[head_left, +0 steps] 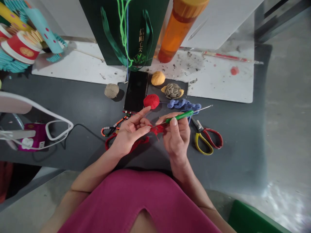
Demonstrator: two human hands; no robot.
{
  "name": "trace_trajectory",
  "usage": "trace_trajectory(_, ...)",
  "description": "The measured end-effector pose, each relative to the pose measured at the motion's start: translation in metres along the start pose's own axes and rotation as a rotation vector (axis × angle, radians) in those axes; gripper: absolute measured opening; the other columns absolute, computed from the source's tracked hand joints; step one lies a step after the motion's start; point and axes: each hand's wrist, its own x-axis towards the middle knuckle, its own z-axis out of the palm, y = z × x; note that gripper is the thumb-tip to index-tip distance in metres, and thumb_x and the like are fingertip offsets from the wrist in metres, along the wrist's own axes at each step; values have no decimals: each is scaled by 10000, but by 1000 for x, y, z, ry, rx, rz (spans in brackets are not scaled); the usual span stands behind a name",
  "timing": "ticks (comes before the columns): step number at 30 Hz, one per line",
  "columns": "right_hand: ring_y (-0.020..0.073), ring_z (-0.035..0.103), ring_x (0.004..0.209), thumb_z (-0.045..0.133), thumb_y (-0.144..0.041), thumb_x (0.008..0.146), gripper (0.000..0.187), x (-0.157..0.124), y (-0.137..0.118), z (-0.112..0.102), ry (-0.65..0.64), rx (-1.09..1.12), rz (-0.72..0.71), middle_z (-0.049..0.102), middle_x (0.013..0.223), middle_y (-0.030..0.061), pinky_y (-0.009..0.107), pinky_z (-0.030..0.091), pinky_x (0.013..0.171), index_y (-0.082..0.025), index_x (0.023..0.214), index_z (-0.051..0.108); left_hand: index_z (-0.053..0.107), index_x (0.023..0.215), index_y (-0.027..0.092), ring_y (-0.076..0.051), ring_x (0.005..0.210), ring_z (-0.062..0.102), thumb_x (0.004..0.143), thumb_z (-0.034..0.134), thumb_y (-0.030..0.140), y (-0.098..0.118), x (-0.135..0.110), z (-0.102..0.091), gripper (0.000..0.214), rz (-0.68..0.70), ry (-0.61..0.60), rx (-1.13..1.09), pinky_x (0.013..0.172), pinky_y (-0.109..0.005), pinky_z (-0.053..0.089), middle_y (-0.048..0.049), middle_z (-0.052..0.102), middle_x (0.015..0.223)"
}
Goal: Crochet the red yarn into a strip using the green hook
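Note:
My right hand is closed round the green handle of a crochet hook, whose one metal end sticks out to the right and the other points at my left hand. My left hand pinches a small piece of red crochet work at its left edge, index finger stretched out toward a red yarn ball. The crochet work hangs between both hands, partly hidden by the right fingers. A red crocheted strip lies below the left hand, beside a beaded cord.
Scissors lie right of my right hand. Behind are a phone, a yellow yarn ball, a beige one, a crocheted flower and blue crochet work. A green bag and an orange bottle stand farther back.

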Motion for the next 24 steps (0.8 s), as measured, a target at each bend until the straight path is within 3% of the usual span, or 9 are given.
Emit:
trace_trajectory(7,202,768,785,544,-337,1091,97,0,-6,-8,-23,-51,-5,756,823,-14,369,623,721,-301,1068,631,802,1269,274,-84,759,592,786,891,273,3,0,2,491,33,30,6,773,-218,496,41,683,793)
trace_trajectory(11,216,775,797,560,-347,1082,83,-1,-10,-8,6,-118,-57,776,845,-6,380,606,688,-318,1080,638,805,1262,277,-73,737,572,779,890,256,4,0,3,491,48,50,16,749,-203,481,49,679,778)
trace_trajectory(24,198,805,802,577,-185,1055,213,-1,-6,-6,-33,-268,-469,787,908,11,379,637,709,-283,1229,650,790,1305,283,-96,778,638,794,908,282,-1,-1,0,524,112,125,89,759,-227,526,32,726,811)
